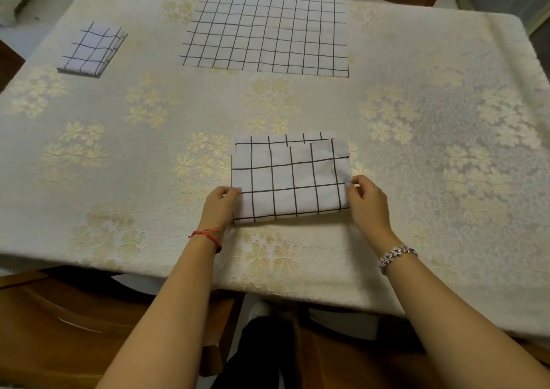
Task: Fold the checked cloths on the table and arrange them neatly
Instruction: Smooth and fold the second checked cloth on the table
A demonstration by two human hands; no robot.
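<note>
Head view: folded checked cloth between left grip, right grip; both pinch edges.

Pinches the left edge of the half-folded cloth with the left hand, the right edge with the right hand. Holds it flat near the front edge of the table, top layer stopping short of the lower layer's far edge. Shows a large checked cloth spread flat at the far edge and a small folded cloth near the far left corner.
</note>
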